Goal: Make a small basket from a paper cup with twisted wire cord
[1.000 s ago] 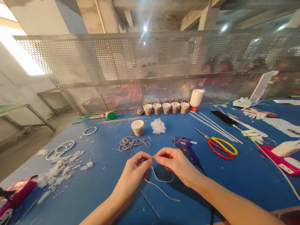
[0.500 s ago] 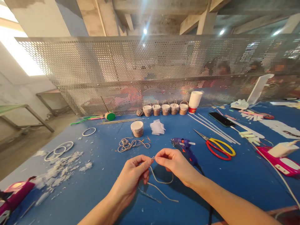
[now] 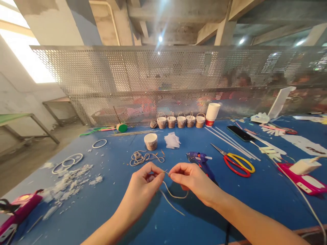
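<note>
A thin beige cord (image 3: 178, 197) is pinched between the fingers of my left hand (image 3: 143, 183) and my right hand (image 3: 190, 177). Its short ends meet between my fingertips, just above the table. Below, the cord hangs in a loop, and a loose end trails down to the right. Both hands are closed; the fingertips hide exactly how the strands cross. Just beyond them lies a tangled cord pile (image 3: 139, 158). Behind that stands a small cup wrapped in brown (image 3: 151, 142). A purple glue gun (image 3: 198, 157) lies close to my right hand.
Red-and-yellow-handled scissors (image 3: 236, 163), white strips (image 3: 230, 141) and a phone (image 3: 240, 133) lie to the right. Several small baskets (image 3: 181, 121) and stacked paper cups (image 3: 212, 114) line the perforated screen (image 3: 143, 75). White scraps (image 3: 73, 182) and rings (image 3: 99, 144) are left.
My fingertips have shifted slightly on the cord, and my left hand's lower fingers have tucked in. A bluish strand below the left hand no longer shows. The camera view has tilted slightly.
</note>
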Demonstrator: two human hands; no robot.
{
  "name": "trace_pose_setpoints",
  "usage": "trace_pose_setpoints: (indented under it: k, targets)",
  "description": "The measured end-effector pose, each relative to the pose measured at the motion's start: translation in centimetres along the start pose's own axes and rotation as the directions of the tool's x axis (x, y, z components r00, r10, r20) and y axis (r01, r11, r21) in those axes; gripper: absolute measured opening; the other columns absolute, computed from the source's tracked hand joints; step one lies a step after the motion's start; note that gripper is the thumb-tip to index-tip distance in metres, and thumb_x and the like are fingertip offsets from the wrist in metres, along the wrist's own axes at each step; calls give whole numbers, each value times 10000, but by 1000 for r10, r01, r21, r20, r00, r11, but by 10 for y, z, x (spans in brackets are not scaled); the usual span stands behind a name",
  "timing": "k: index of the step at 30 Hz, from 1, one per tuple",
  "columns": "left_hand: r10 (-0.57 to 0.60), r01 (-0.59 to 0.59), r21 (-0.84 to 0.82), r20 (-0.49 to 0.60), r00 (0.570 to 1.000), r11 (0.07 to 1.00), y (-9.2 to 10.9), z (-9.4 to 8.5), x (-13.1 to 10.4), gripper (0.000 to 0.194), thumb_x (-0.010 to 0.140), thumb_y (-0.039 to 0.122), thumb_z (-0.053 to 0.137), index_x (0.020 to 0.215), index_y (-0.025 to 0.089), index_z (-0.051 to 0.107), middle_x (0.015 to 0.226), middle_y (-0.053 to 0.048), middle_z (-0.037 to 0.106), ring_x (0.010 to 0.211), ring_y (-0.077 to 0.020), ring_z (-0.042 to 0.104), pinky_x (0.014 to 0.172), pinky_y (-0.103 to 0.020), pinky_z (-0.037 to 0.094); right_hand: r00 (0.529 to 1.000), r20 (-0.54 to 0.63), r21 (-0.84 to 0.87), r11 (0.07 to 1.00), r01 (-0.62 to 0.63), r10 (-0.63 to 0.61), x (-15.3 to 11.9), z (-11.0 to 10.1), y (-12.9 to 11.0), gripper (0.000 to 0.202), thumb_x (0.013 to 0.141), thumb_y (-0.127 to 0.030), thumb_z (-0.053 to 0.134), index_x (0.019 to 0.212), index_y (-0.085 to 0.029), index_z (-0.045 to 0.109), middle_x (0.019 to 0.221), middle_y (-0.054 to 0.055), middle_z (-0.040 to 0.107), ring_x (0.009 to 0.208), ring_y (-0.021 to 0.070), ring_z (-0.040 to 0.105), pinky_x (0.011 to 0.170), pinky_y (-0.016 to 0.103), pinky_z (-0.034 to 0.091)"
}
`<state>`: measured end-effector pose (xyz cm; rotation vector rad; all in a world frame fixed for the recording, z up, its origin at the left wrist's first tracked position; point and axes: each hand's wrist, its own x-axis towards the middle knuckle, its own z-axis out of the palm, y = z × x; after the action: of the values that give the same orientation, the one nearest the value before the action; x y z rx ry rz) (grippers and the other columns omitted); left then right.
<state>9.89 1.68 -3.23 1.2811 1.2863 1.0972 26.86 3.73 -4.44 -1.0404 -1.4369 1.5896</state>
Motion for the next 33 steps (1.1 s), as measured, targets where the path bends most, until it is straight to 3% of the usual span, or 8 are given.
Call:
trace_pose_setpoints:
  k: [3, 8, 11, 14, 17, 25, 31, 33]
  targets:
    - [69, -68, 9, -57, 996, 998, 9, -5, -4, 246, 687, 390, 686, 669, 153, 619, 467, 76, 390, 449, -54, 305, 425, -184, 231, 999, 8, -62, 998, -33, 33, -11, -6, 1, 190, 753, -354, 646, 761, -163, 642, 575, -57, 471, 492, 67, 367, 453, 197, 266]
    - [-93, 81, -260, -31, 995, 962, 9, -9, 0, 328, 634, 403, 732, 802, 147, 615, 473, 111, 311, 430, -38, 225, 403, -182, 182, 992, 78, -387, 920, -64, 102, -50, -31, 9, 186, 824, -322, 575, 753, -178, 667, 610, -38, 538, 534, 85, 442, 505, 202, 332]
    - [-164, 162, -334, 23, 986, 929, 2, -9, 8, 353, 580, 373, 771, 786, 142, 600, 469, 121, 310, 409, -18, 193, 391, -175, 131, 989, 143, -619, 783, 61, 37, -71, -57, 11, 134, 807, -298, 606, 838, -226, 714, 875, -6, 676, 787, 153, 592, 714, 230, 417]
    - [-188, 186, -363, 29, 982, 913, -4, -8, 18, 338, 557, 331, 782, 762, 135, 597, 470, 113, 344, 395, -10, 213, 383, -169, 125, 996, -81, -727, 686, -31, -40, -69, -88, 12, 253, 856, -391, 521, 800, -222, 699, 854, 16, 693, 798, 192, 619, 712, 263, 436]
    - [-203, 197, -382, 25, 979, 903, -8, -6, 30, 297, 562, 291, 776, 737, 137, 591, 459, 114, 343, 382, -7, 220, 376, -164, 124, 946, -297, -789, 592, -166, -131, -42, -111, 18, 315, 848, -443, 481, 738, -202, 652, 741, 39, 685, 715, 210, 623, 652, 288, 429]
    - [-226, 218, -404, 28, 974, 888, -14, -3, 51, 241, 586, 258, 756, 708, 114, 606, 486, 93, 391, 362, 3, 240, 360, -160, 112, 944, -300, -678, 726, -111, -136, 32, -105, 48, 156, 702, -330, 556, 631, -197, 596, 561, 13, 612, 567, 197, 580, 542, 275, 397]
    - [-202, 205, -455, 56, 978, 867, -19, 0, 51, 318, 570, 296, 789, 758, 121, 601, 542, 79, 445, 370, 16, 240, 357, -150, 114, 942, -289, -484, 875, 9, -169, 13, -82, 41, 319, 789, -459, 459, 806, -178, 608, 722, 39, 670, 659, 184, 635, 599, 261, 479]
    - [-197, 206, -469, 70, 978, 859, -19, 1, 49, 329, 567, 298, 801, 752, 135, 583, 548, 79, 450, 371, 17, 237, 358, -150, 117, 963, -235, -405, 914, 28, -133, -2, -69, 31, 336, 808, -501, 474, 795, -191, 602, 577, -7, 613, 579, 164, 609, 580, 249, 476]
